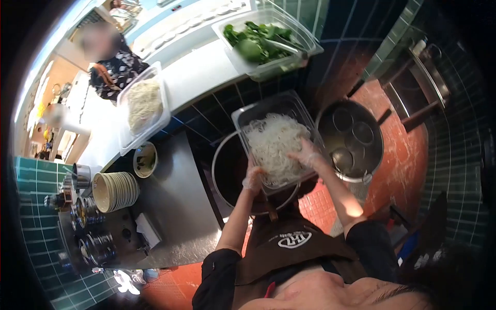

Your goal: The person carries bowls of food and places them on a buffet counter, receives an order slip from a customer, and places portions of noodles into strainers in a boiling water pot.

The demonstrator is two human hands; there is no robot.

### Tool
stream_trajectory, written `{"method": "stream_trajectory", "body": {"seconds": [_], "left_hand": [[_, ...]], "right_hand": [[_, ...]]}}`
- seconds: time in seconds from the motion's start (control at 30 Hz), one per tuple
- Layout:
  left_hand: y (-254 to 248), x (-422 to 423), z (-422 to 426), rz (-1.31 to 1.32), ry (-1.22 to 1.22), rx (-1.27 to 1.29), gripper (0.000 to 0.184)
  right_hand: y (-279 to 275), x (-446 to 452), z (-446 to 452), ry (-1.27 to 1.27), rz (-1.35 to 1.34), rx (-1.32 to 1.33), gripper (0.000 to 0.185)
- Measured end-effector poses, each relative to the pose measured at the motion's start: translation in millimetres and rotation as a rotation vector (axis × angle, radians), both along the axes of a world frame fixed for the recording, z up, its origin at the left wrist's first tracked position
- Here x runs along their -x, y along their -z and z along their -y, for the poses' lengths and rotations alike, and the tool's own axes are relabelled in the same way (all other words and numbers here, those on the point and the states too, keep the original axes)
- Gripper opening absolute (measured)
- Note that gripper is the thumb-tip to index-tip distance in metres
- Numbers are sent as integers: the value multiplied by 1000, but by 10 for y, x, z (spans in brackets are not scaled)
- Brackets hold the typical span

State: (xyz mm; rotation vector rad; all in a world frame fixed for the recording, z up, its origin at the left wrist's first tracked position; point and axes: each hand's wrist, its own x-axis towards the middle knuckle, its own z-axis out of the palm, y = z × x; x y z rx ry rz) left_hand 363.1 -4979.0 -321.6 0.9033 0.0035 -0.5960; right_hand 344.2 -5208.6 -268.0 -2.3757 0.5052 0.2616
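Observation:
A clear rectangular tub (243, 114) full of white translucent noodles (274, 144) sits over a large round pot (216, 168). My left hand (254, 178), in a clear glove, is at the tub's near left edge, against the noodles; its fingers are partly hidden. My right hand (307, 154), gloved too, reaches over the right side with its fingers spread on the noodles. To the right stands a wide pot (380, 150) with several round wells in dark liquid.
A steel counter (178, 206) on the left bears stacked bowls (116, 191) and a bowl (145, 159). On the white ledge (199, 75) are a tub of pale strands (144, 103) and a tub of leafy greens (263, 44). Another person (116, 67) stands beyond.

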Motion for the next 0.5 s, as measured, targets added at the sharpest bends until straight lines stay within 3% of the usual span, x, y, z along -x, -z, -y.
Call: {"method": "stream_trajectory", "body": {"seconds": [0.07, 0.1, 0.17, 0.23, 0.27, 0.33, 0.37, 0.47, 0.5], "left_hand": [[85, -1, 31, -7, -39, -64, 86], [380, -21, -86, -49, 21, -142, 83], [156, -20, -105, 40, -32, -70, 94], [293, 56, -21, -1, -87, -57, 94], [386, -42, -14, 35, -91, -20, 94], [-1, -5, 13, 99, -102, 3, 90], [190, -38, -14, 201, -131, 6, 90], [633, -122, -2, 123, -124, 62, 92], [424, -151, -24, 186, -130, -62, 95]], "right_hand": [[274, -100, -114, 54, 174, 51, 66], [385, -196, -79, 31, 250, 57, 66], [636, -221, -73, -10, 456, 20, 59], [82, -147, -61, -96, 682, 69, 40], [32, -191, 25, -93, 633, 160, 34], [-211, -218, 92, -74, 779, 221, 30], [-386, -214, -4, -72, 845, 212, 30], [-831, -288, -63, -99, 1073, 284, 34], [-984, -304, -108, -164, 1113, 285, 39]]}}
